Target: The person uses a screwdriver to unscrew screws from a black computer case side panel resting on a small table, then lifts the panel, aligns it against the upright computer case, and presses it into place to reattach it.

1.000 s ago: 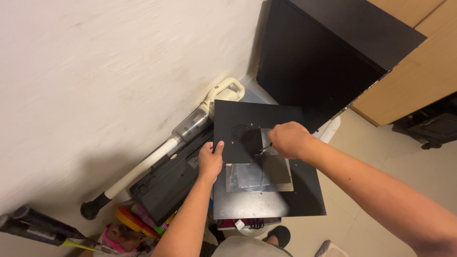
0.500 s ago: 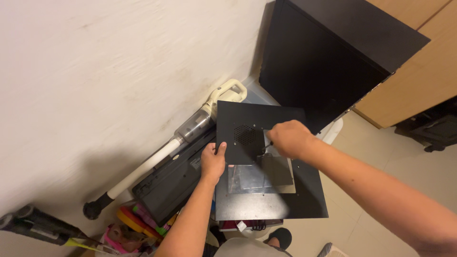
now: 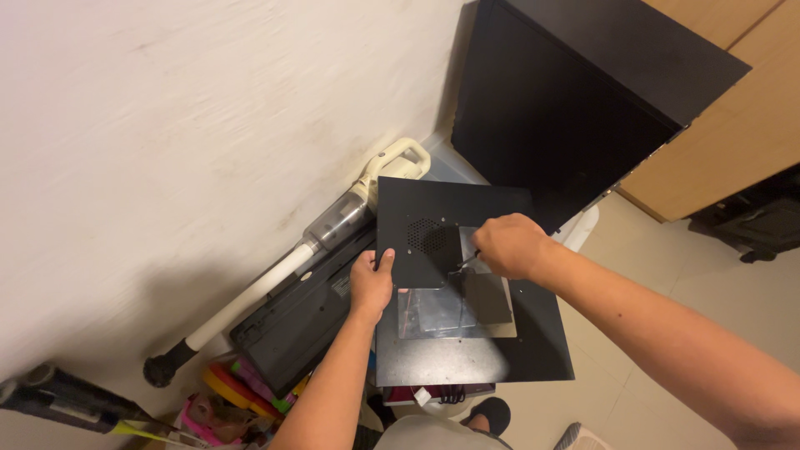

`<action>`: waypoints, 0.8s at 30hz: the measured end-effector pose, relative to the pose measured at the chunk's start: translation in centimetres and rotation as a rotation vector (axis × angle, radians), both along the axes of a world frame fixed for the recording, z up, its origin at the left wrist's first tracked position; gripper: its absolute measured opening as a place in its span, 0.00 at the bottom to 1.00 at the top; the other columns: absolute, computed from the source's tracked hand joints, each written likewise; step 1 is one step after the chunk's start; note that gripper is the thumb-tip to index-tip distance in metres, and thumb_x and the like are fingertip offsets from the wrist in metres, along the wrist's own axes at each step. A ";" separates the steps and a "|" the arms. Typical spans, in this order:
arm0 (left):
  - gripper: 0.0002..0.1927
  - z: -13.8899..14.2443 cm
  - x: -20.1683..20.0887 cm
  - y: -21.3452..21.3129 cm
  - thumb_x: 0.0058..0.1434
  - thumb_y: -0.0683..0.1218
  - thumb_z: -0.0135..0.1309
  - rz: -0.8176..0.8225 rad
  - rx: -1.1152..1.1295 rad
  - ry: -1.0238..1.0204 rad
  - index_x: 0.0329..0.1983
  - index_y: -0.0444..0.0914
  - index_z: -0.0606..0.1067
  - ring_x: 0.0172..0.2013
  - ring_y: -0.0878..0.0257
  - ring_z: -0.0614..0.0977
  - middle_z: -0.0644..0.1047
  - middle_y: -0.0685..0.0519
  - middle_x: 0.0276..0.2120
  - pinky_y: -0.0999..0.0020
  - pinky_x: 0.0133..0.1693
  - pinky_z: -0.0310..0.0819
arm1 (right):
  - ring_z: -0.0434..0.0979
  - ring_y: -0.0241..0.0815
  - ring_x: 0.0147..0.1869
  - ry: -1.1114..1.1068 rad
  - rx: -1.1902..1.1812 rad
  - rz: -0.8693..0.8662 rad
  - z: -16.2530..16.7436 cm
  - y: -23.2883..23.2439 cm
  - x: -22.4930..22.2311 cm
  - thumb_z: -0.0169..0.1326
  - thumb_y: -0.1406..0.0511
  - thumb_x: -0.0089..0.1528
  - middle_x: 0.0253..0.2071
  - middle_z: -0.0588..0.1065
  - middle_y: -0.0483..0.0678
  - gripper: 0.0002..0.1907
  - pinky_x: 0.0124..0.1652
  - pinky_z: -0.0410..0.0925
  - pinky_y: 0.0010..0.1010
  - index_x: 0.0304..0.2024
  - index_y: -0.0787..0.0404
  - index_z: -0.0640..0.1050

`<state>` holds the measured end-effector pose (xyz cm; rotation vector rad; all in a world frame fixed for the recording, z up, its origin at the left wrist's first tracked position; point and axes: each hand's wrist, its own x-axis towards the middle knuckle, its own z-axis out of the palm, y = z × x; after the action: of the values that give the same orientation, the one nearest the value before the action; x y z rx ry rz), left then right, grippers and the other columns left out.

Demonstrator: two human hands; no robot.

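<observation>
Black panel, a flat sheet with a perforated vent patch and a clear plastic film over its middle, held level in front of the person above the floor. Left hand grips the near-left edge, thumb on top, fingers pressed beneath. Right hand rests on the upper face, fingers pinching a thin dark tool at the film's edge. The sheet looks stiff, light and thin-edged, best held by its rims. Beyond: keyboard, stick vacuum, large black case, wall.
</observation>
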<state>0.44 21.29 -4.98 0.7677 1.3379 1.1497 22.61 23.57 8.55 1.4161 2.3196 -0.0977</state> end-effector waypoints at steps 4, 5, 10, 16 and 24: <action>0.13 0.1 0.0 0.0 0.67 0.47 0.54 -0.002 -0.008 0.021 0.42 0.31 0.75 0.26 0.63 0.82 0.82 0.47 0.30 0.65 0.26 0.80 | 0.83 0.54 0.43 -0.106 -0.033 0.041 -0.4 0.2 -0.5 0.56 0.60 0.63 0.34 0.81 0.54 0.11 0.45 0.75 0.43 0.32 0.59 0.83; 0.13 0.1 0.0 0.0 0.67 0.47 0.55 0.002 -0.002 0.039 0.42 0.31 0.75 0.26 0.63 0.82 0.82 0.47 0.30 0.66 0.27 0.80 | 0.83 0.54 0.43 -0.111 -0.040 0.044 -0.4 0.3 -0.6 0.57 0.61 0.62 0.34 0.81 0.55 0.10 0.44 0.75 0.43 0.32 0.60 0.83; 0.13 -0.3 0.0 0.0 0.67 0.47 0.55 0.005 0.012 0.038 0.42 0.31 0.75 0.25 0.63 0.80 0.81 0.47 0.29 0.66 0.25 0.77 | 0.83 0.52 0.43 -0.132 -0.021 0.111 -0.6 0.3 -1.0 0.59 0.67 0.56 0.35 0.81 0.53 0.03 0.43 0.75 0.40 0.30 0.58 0.84; 0.13 -0.2 0.0 -0.1 0.67 0.47 0.55 0.014 -0.006 0.029 0.41 0.31 0.74 0.24 0.64 0.81 0.81 0.48 0.29 0.66 0.25 0.79 | 0.83 0.53 0.43 -0.088 0.054 0.201 -0.3 0.2 -1.3 0.59 0.69 0.53 0.36 0.81 0.53 0.05 0.40 0.75 0.42 0.33 0.58 0.82; 0.13 0.0 0.0 -0.2 0.67 0.48 0.55 0.001 -0.033 0.034 0.40 0.31 0.74 0.23 0.62 0.81 0.81 0.48 0.28 0.66 0.25 0.77 | 0.83 0.55 0.46 -0.097 -0.078 -0.062 0.0 1.6 -1.3 0.55 0.57 0.65 0.37 0.81 0.55 0.15 0.45 0.75 0.44 0.35 0.60 0.84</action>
<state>0.42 21.12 -4.99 0.7661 1.3827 1.1178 21.33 25.17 8.56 1.4229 2.1701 -0.1329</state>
